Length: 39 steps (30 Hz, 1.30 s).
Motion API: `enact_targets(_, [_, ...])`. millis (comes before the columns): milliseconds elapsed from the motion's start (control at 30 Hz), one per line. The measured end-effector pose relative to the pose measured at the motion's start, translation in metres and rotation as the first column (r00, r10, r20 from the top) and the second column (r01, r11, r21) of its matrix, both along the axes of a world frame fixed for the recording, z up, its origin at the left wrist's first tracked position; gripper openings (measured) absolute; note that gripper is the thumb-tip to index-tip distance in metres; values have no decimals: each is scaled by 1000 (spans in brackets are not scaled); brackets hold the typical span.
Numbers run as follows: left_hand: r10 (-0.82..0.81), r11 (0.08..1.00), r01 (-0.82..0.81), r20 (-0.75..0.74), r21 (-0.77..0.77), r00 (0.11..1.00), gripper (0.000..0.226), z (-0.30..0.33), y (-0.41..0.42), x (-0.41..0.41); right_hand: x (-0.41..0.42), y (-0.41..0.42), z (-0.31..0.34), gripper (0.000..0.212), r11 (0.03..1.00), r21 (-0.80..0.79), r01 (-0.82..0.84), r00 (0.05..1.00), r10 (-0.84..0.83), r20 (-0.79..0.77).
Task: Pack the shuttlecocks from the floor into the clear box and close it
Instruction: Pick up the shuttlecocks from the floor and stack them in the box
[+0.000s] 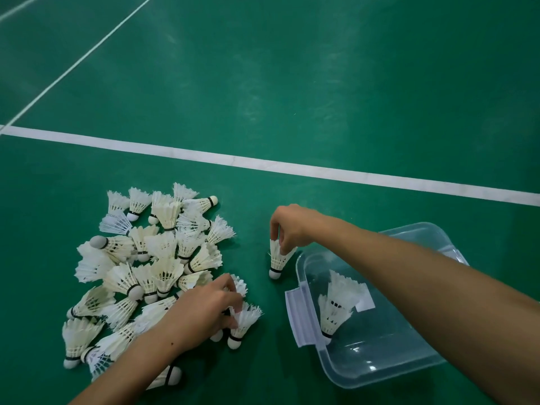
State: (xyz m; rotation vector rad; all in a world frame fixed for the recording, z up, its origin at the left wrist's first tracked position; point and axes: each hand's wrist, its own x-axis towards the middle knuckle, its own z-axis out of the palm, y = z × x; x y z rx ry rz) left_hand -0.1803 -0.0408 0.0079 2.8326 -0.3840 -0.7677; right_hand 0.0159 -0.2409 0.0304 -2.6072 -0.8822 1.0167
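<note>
Shuttlecock hangs pinched under right hand.

White shuttlecocks, green floor

A big pile of shuttlecocks lies on the floor, left of the box. Two shuttlecocks stand inside the box.

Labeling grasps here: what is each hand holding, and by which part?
Right hand pinches a shuttlecock by its feather rim, cork down. Left hand grips a shuttlecock at the pile's edge by its feathers.
</note>
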Motion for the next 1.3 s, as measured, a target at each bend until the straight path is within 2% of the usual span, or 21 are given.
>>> enact_targets(100, [26,998,-25,19,-53,999,24,-3,3,-1,-1,-6,2,37,998,49,25,1000,-24,-15])
enact_targets(233, [104,977,-89,66,-192,992,18,2,8,-3,5,-17,19,35,967,218,134,991,-126,-47])
enact_targets(333, [143,952,-96,144,-291,979,17,21,8,-2,7,-34,46,32,916,343,207,978,-206,-39])
enact_targets(467, [224,904,-106,248,-414,942,28,62,-4,1,-6,-83,85,31,797,495,347,934,-344,-100])
enact_targets(600, [277,863,-65,360,-501,891,21,101,-24,-3,-45,-151,122,29,727,553,406,900,-425,-103])
enact_targets(700, [292,841,-25,414,-541,862,22,119,-38,-10,-79,-195,117,30,763,463,452,880,-466,-92])
enact_targets(800, [272,838,17,445,-546,853,20,129,-48,-18,-105,-215,83,31,874,237,424,904,-423,-59])
enact_targets(867, [268,834,31,455,-550,849,20,133,-54,-21,-121,-217,62,31,900,128,416,909,-409,-80])
enact_targets(933, [265,832,40,459,-554,848,20,133,-60,-20,-130,-214,46,31,902,70,425,903,-419,-93])
enact_targets(1133, [251,832,27,419,-555,873,22,129,-76,-11,-131,-200,15,30,851,24,524,831,-505,-234])
enact_targets(1300, [229,829,44,410,-558,883,19,126,-81,-5,-124,-185,7,32,848,-48,527,791,-511,-337])
